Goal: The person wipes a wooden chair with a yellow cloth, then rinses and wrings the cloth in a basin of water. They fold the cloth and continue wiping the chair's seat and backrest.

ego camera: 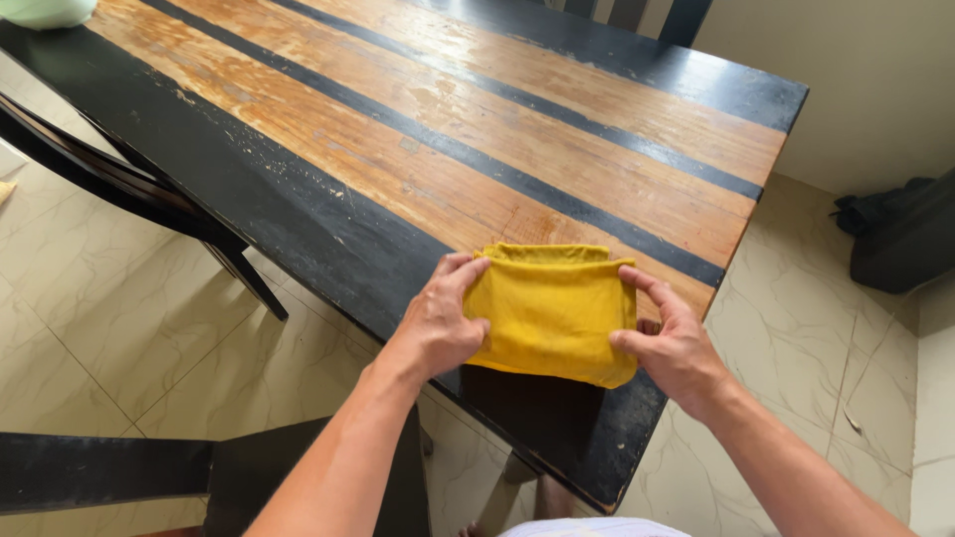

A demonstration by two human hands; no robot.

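A folded yellow cloth [550, 310] lies near the corner of a wooden table [418, 149] with black stripes and a black border. My left hand [443, 318] grips the cloth's left edge, thumb on top. My right hand [671, 343] pinches its right edge between thumb and fingers. The cloth is a small thick rectangle, its near edge hanging slightly over the black border.
A dark chair [119, 174] stands at the table's left side, and another dark chair [129, 472] is at the lower left. A pale green object [45, 12] sits at the table's far left corner. A black bag [895, 234] rests on the tiled floor at right.
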